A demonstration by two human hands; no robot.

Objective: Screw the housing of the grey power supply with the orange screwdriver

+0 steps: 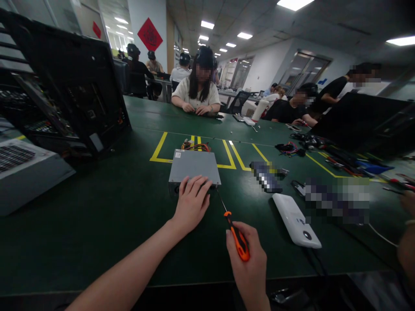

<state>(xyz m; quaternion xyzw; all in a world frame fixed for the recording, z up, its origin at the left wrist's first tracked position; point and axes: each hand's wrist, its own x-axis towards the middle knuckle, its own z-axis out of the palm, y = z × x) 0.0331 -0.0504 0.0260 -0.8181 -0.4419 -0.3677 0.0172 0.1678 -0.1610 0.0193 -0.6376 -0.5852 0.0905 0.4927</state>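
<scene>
A grey metal power supply unit lies on the green table, with its bundle of coloured cables behind it. My left hand rests over its near edge, palm down, fingers stretched out on the top. In my right hand is a screwdriver with an orange and black handle, held between thumb and fingers. Its thin shaft points away from me, and the tip is at the near right corner of the unit. Whether the tip sits in a screw is too small to tell.
An open black computer case stands at left, beside another grey metal box. Right of my hands lie a white power bank, cables and tools. Yellow tape marks the table. A person sits opposite.
</scene>
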